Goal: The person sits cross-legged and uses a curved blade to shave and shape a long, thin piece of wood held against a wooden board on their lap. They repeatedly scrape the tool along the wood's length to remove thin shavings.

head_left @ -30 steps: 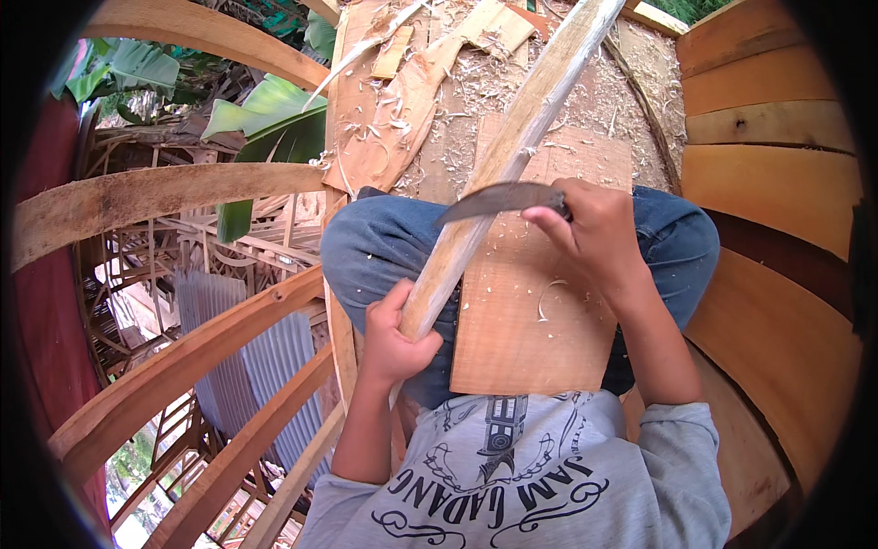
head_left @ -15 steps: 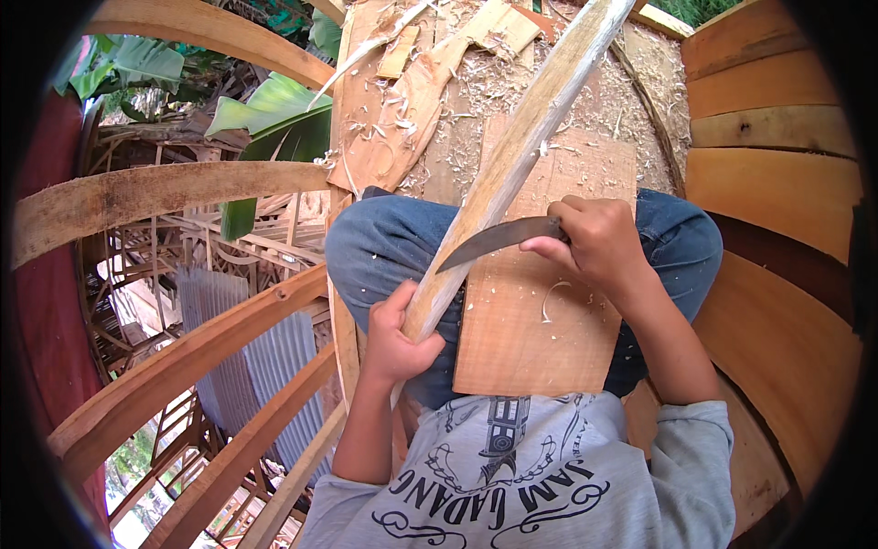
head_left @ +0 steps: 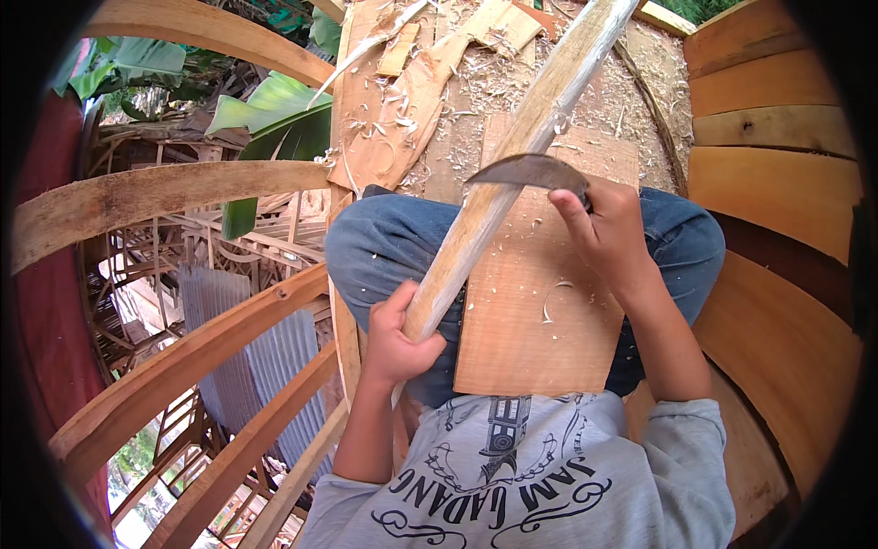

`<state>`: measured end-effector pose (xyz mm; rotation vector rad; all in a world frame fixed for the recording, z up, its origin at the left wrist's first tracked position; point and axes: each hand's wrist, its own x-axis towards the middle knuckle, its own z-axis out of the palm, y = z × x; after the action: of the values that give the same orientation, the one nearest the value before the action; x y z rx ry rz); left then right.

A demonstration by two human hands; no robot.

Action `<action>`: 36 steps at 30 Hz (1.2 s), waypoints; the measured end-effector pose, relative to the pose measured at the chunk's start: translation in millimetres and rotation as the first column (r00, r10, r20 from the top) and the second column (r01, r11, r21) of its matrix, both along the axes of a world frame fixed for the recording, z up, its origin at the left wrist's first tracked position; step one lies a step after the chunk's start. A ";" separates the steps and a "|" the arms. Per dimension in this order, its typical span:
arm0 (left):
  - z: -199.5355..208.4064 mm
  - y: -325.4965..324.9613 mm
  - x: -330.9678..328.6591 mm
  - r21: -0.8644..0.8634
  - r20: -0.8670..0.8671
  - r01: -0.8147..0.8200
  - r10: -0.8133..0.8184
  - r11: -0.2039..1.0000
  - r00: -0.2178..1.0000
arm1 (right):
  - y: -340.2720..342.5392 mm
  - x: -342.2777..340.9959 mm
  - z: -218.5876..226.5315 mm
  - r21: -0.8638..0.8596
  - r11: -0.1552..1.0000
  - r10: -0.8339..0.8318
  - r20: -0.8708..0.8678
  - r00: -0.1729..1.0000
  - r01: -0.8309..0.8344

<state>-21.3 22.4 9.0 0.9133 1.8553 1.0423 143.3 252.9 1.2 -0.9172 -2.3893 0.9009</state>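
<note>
My left hand [head_left: 401,337] is wrapped round the near end of a long pale wooden pole [head_left: 477,220], which slants away to the upper right. In my right hand [head_left: 611,229] is a knife with a curved dark blade [head_left: 526,170], its handle mostly hidden by my fingers. The blade lies across the pole about midway along, its tip pointing left. Under the pole, a flat wooden board [head_left: 540,311] rests over my lap between my bent knees. A few shavings are scattered on the board, and a small curl clings to the pole beyond the blade.
Many wood shavings [head_left: 631,110] cover the plank floor ahead. Offcut boards [head_left: 402,119] lie at the far left. Curved wooden rails [head_left: 174,197] run along my left side, with a banana leaf [head_left: 274,114] poking in. A plank wall [head_left: 773,197] stands at my right.
My right hand has moved the knife farther up the pole, away from my body, and the blade has turned. My left hand and the pole stay nearly still.
</note>
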 end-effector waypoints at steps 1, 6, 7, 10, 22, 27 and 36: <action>-0.4 -0.6 -0.3 -0.010 0.011 -0.006 0.006 1.000 1.000 | -4.8 -0.6 -3.8 0.087 0.992 0.100 -0.080 0.992 -0.093; -2.8 -6.2 0.1 -0.058 0.098 -0.042 0.048 0.997 0.994 | 10.6 3.0 -3.1 -0.447 0.871 -0.232 -0.010 0.973 0.204; -2.3 -5.1 -0.8 -0.040 0.075 -0.031 0.034 0.999 0.997 | 9.2 4.2 -3.8 -0.323 0.937 -0.152 -0.039 0.988 0.132; -1.3 -2.1 -1.0 -0.008 0.023 -0.010 0.011 1.000 1.000 | 4.1 5.0 1.4 0.071 0.984 0.167 -0.058 0.984 -0.163; 3.8 3.5 7.7 -0.009 -0.073 -0.049 0.048 0.999 0.996 | 14.2 12.8 21.0 -0.163 0.962 -0.198 0.134 0.971 0.219; 7.1 7.1 10.5 -0.002 -0.180 -0.032 0.032 0.999 0.983 | -1.1 15.5 12.9 -0.047 0.998 -0.048 0.039 0.998 0.050; 4.7 7.2 14.7 0.013 -0.218 -0.065 0.067 0.998 0.974 | -0.7 14.1 9.6 -0.048 0.998 -0.028 0.080 0.996 0.032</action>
<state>-6.6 29.6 13.7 1.0096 2.0771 1.0216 157.4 252.2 10.8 -1.0229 -2.4228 0.9318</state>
